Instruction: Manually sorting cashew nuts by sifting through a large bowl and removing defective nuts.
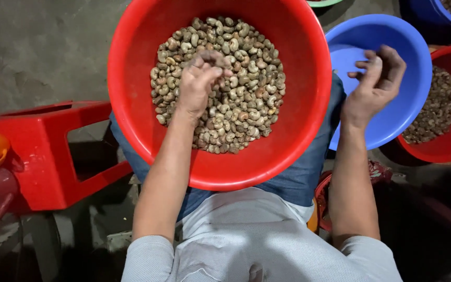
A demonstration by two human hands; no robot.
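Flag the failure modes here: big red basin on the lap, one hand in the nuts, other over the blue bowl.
1. The red basin appears to rest on the lap with neither hand steadying it; it might tip.
2. The left hand digs into the nuts; some may scatter.
3. The right hand hovers near the blue bowl edge; a drop could miss.

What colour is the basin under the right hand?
Blue; the basin sits under the right hand, clearest in the head view.

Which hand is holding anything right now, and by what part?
Left hand is curled into the cashew nuts in the red basin; whether it grips any cannot be told. Right hand, loosely curled over the blue basin, shows nothing held.
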